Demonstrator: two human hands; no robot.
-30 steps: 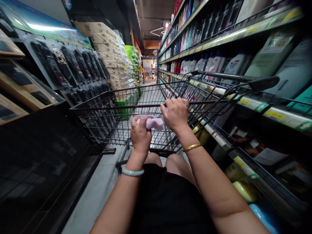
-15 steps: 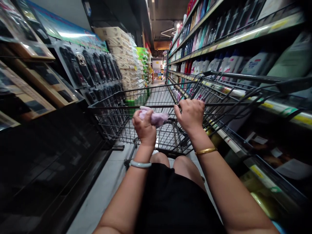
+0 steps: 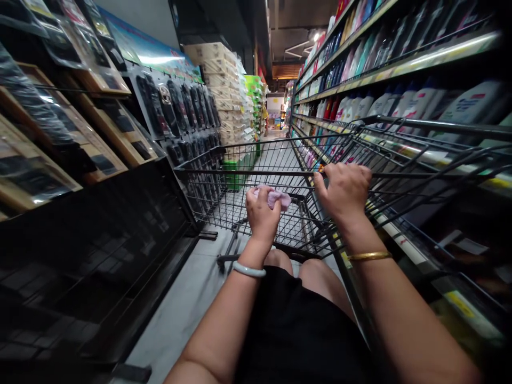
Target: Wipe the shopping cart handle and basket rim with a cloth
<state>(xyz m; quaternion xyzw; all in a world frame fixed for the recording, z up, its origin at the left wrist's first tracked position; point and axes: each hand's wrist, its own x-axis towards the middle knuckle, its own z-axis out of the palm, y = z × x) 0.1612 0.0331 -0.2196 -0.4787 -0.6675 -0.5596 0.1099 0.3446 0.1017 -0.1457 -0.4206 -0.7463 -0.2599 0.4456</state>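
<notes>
A black wire shopping cart (image 3: 208, 205) stands in front of me, its rail crossing the view. My right hand (image 3: 344, 191) is closed over that dark rail, thumb toward the left. Bunched in my left hand (image 3: 263, 216) is a pale purple cloth (image 3: 280, 199), partly hidden by the fingers. This hand is just below the rail, over the near side of the cart; whether it touches the wire I cannot tell. Through the mesh, the part of the basket in view shows the floor below.
Shelves of bottles (image 3: 416, 101) run close along the right, beside the cart. To the left are a black cabinet (image 3: 100, 256), packaged wooden boards (image 3: 124, 128) and hanging black packs (image 3: 172, 106). Stacked cartons (image 3: 224, 96) stand farther along the aisle floor (image 3: 276, 154).
The whole view has shifted, so cart and hands appear farther right. My left hand with the cloth has dropped from rail height to slightly below it. The right hand keeps its grip.
</notes>
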